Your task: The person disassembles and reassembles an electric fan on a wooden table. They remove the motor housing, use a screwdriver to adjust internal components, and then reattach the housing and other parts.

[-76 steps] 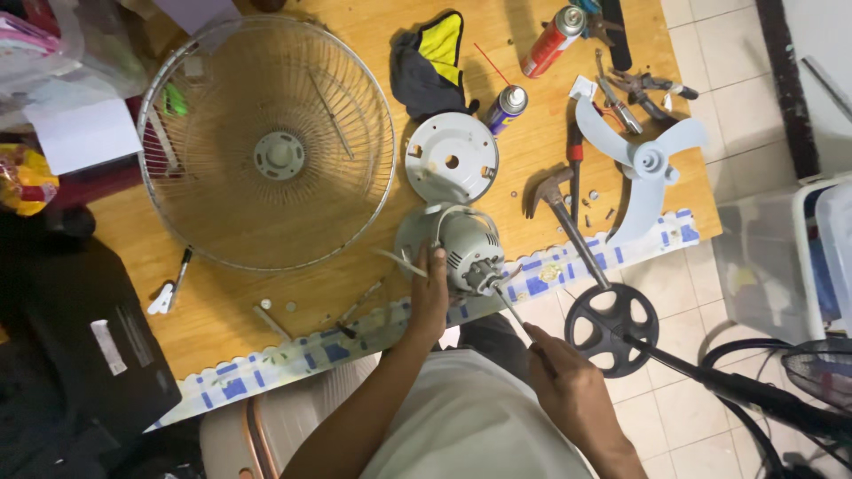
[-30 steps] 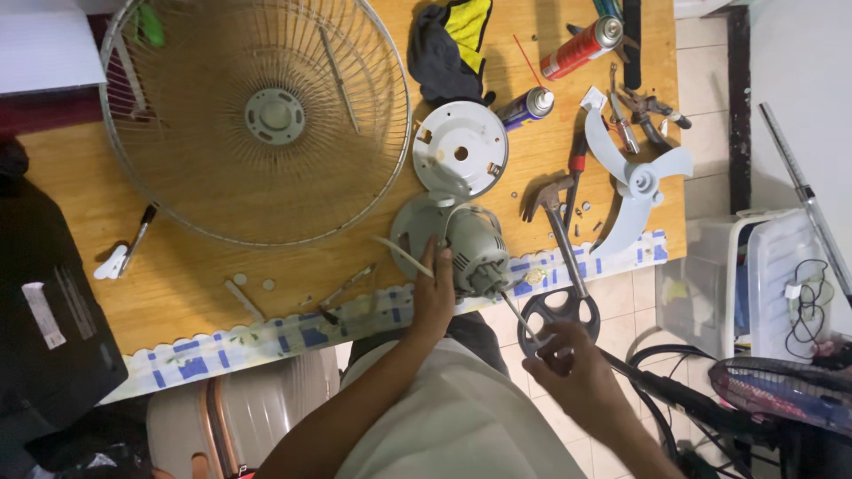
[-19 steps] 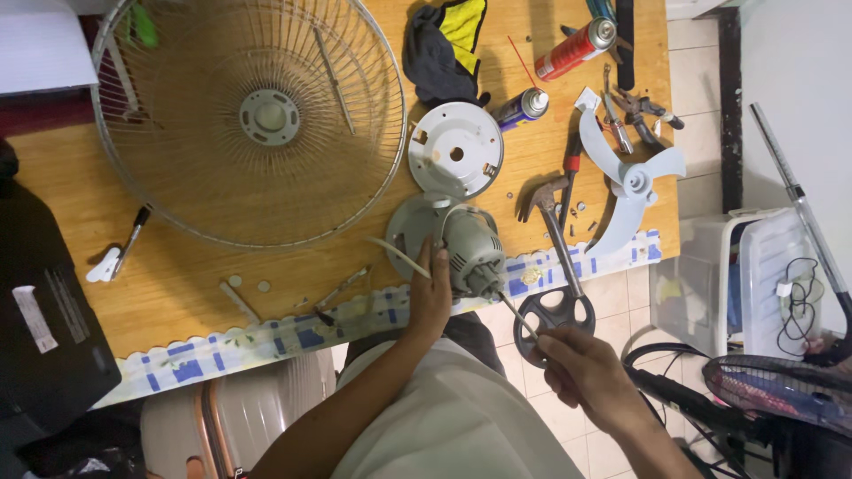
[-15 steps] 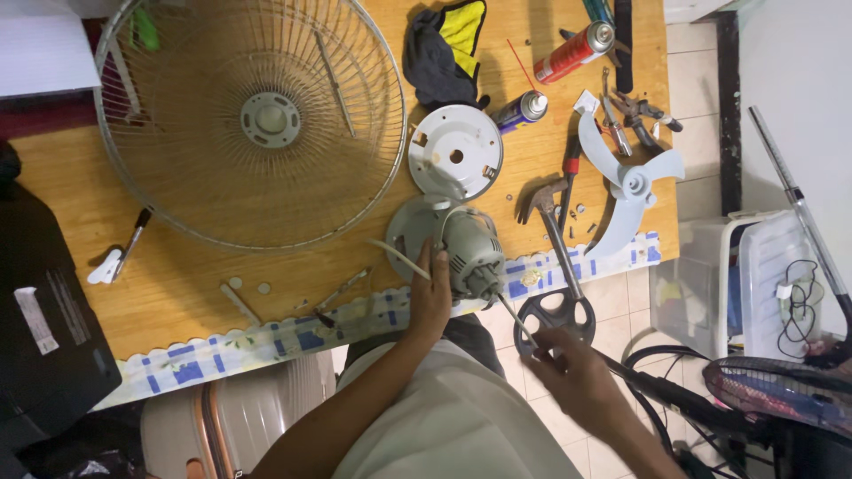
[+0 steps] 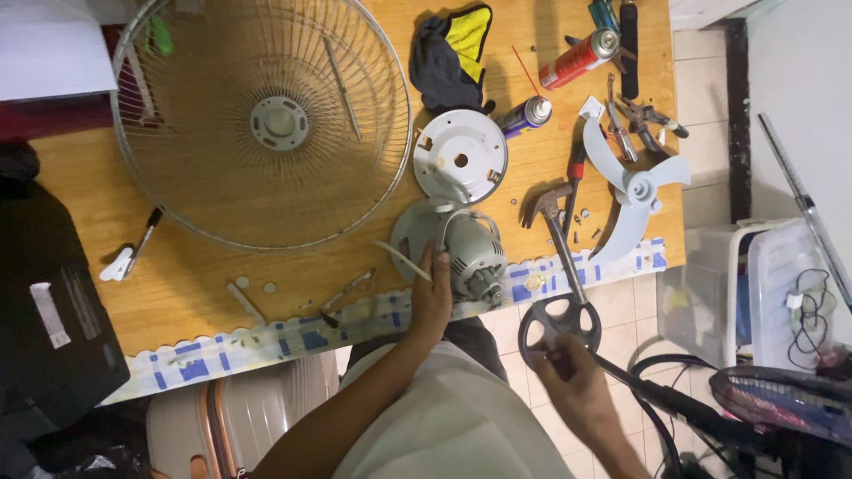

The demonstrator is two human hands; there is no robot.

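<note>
On the table (image 5: 195,293), the fan guard (image 5: 262,120) lies left of the round cover (image 5: 461,157); the motor (image 5: 466,257) sits below it, the hammer (image 5: 557,244) to its right.

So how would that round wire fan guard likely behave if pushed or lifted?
The wire fan guard probably feels light for its size, being thin open wire. Lying flat on the wooden table, it would likely slide rather than roll, and might flex slightly.

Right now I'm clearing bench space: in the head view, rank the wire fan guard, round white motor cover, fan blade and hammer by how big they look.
1. wire fan guard, clearly largest
2. fan blade
3. round white motor cover and hammer: differently shaped, too close to rank
</note>
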